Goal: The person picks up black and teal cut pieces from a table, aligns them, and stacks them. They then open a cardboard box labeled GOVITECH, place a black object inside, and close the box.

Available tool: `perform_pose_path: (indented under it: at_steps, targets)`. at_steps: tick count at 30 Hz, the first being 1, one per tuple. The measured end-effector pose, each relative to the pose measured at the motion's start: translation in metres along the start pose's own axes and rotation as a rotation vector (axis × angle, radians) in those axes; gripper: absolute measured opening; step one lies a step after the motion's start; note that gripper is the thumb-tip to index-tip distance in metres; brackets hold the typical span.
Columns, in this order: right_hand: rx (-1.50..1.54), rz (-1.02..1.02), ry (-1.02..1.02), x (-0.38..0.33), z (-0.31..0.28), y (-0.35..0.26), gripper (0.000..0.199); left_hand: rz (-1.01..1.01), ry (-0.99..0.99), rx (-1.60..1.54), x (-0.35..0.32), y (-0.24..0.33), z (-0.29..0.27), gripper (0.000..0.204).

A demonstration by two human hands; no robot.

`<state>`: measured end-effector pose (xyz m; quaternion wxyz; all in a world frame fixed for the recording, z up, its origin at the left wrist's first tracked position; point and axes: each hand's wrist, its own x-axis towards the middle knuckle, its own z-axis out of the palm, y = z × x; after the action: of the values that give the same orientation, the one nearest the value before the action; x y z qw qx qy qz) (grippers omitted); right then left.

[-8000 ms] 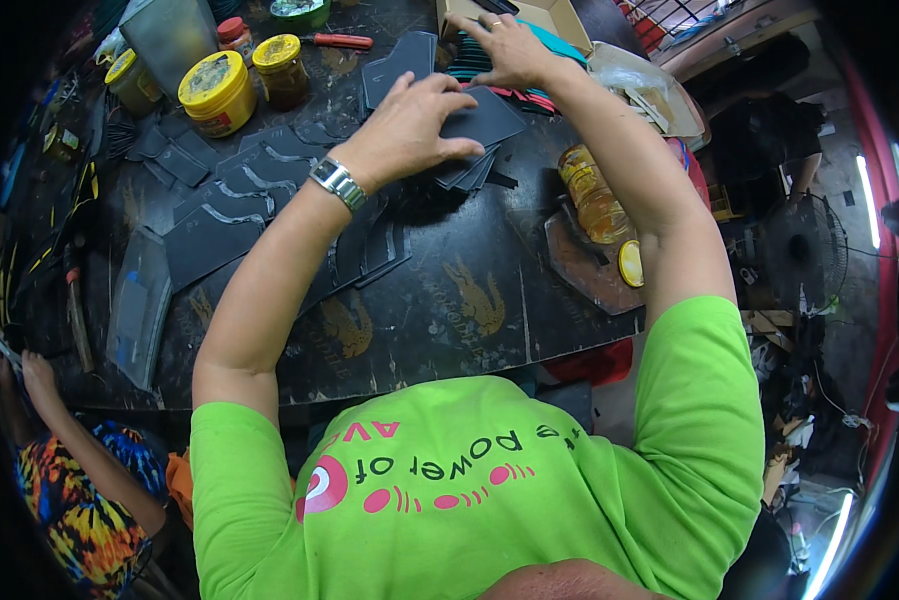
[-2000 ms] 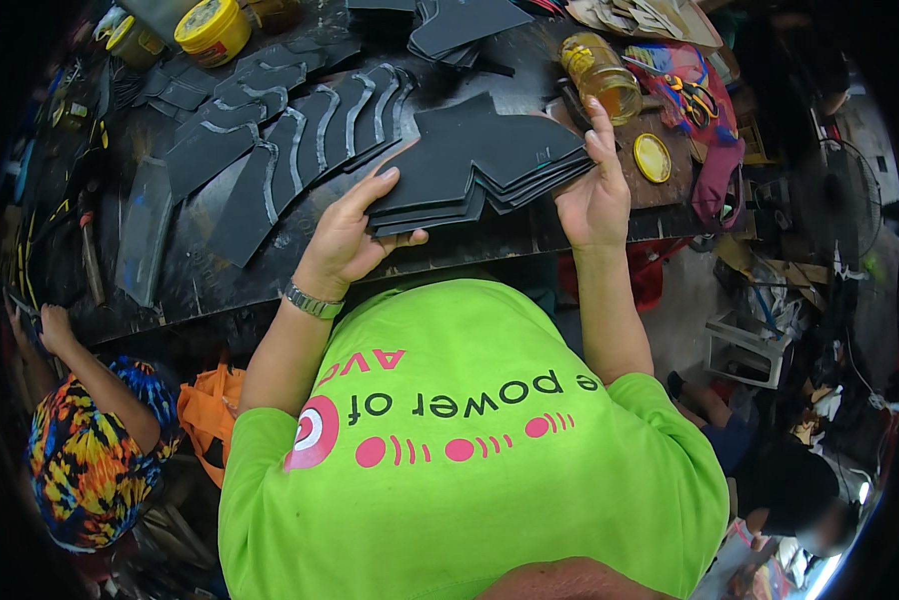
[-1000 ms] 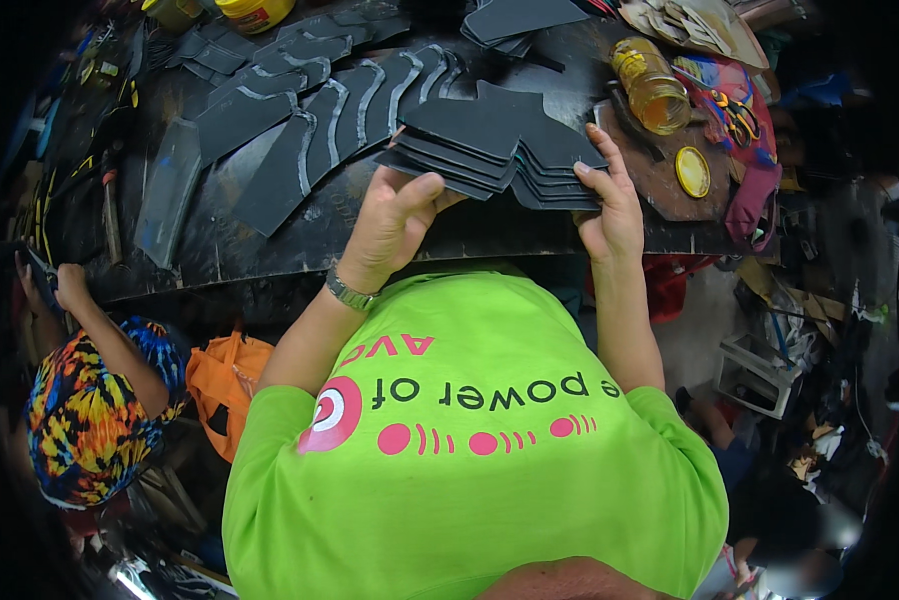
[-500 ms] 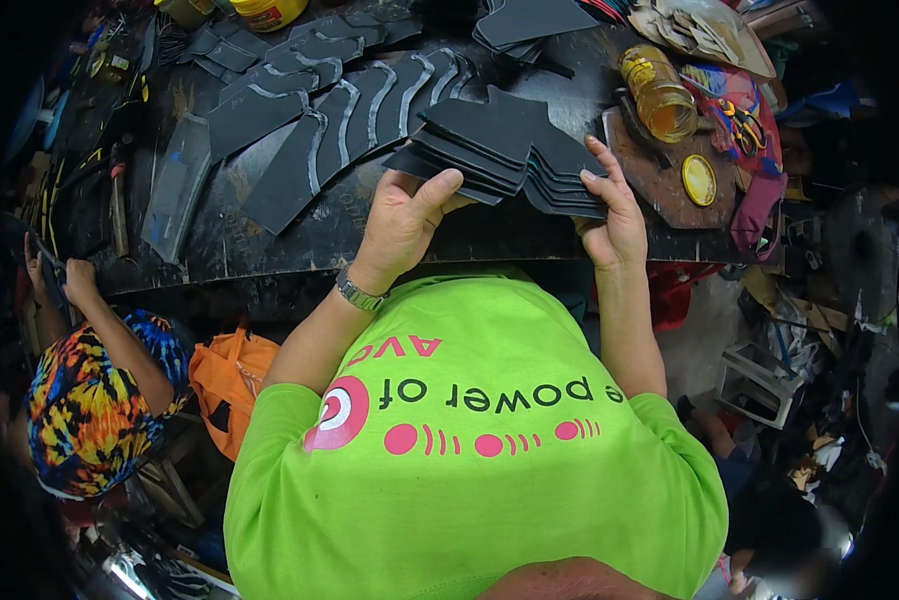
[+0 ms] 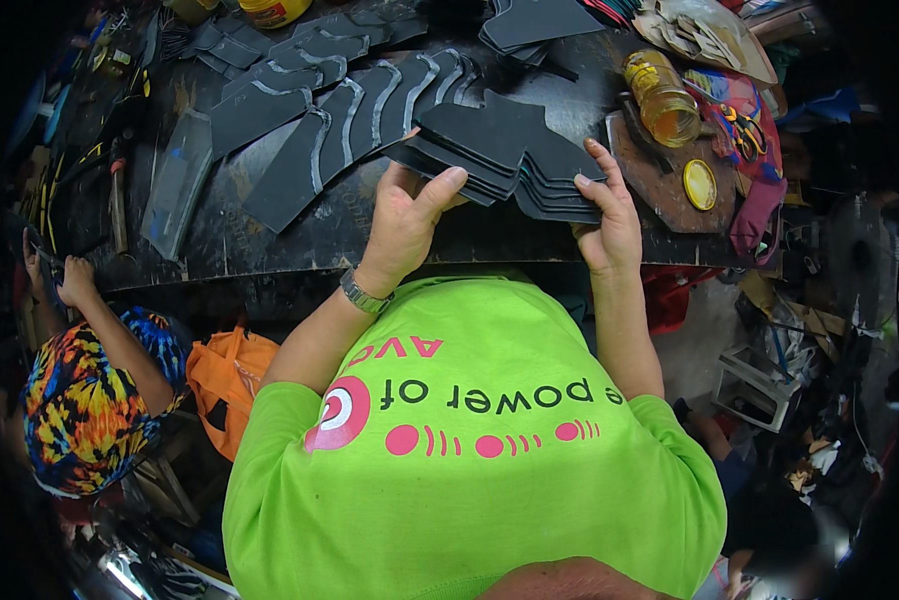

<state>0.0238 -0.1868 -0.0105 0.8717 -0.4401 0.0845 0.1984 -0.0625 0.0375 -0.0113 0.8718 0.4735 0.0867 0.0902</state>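
Observation:
A stack of black sheet-material cut pieces (image 5: 505,135), each with a notched outline, is held at the table's near edge. My left hand (image 5: 407,220) grips its left end, thumb on the near side and fingers partly hidden beneath. At the right end my right hand (image 5: 610,215) holds the stack between thumb and fingers. The layers fan out slightly along the near edge. Just beyond my left hand lies an overlapping row of black cut pieces (image 5: 275,180) with pale grey wavy bands along their edges.
On the dark worktable (image 5: 230,235), a glass jar (image 5: 662,100) of amber stuff lies on a brown board beside a yellow-rimmed lid (image 5: 700,185). Clear plates (image 5: 178,185) and a hammer (image 5: 118,195) are at left. A co-worker in a patterned shirt (image 5: 95,400) works at far left.
The stack's right end has shifted slightly left, and its layers sit a little differently. Both hands keep their hold, with the right hand moving slightly left.

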Motion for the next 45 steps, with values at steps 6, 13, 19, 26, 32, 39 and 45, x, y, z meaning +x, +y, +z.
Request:
perform_pose_path:
  at_steps: [6, 13, 19, 26, 32, 39, 45]
  targets:
    - [-0.06, -0.062, -0.047, -0.001, 0.001, -0.002, 0.062, -0.051, -0.044, -0.073, 0.002, 0.002, 0.0, 0.054]
    - [-0.564, -0.371, -0.076, 0.0, -0.006, -0.026, 0.073, 0.088, -0.037, 0.205, 0.007, 0.001, -0.004, 0.05]
    - [-0.917, -0.207, -0.176, -0.004, -0.025, -0.044, 0.069, 0.28, -0.195, 0.878, 0.004, 0.011, 0.001, 0.04]
    - [-1.492, -0.331, -0.026, -0.021, -0.009, -0.063, 0.068, 0.431, -0.52, 1.373, 0.008, 0.01, 0.023, 0.069]
    - [-1.584, -0.455, 0.011, -0.033, -0.018, -0.096, 0.045, 0.377, -0.593, 1.393, 0.01, 0.009, 0.027, 0.063]
    - [-1.413, -0.741, 0.286, -0.016, -0.038, -0.112, 0.037, 0.487, -0.563, 1.432, 0.024, 0.03, 0.045, 0.043]
    - [-0.985, -0.739, 0.182, -0.002, -0.015, -0.115, 0.04, 0.463, -0.437, 1.237, 0.054, 0.049, 0.05, 0.046]
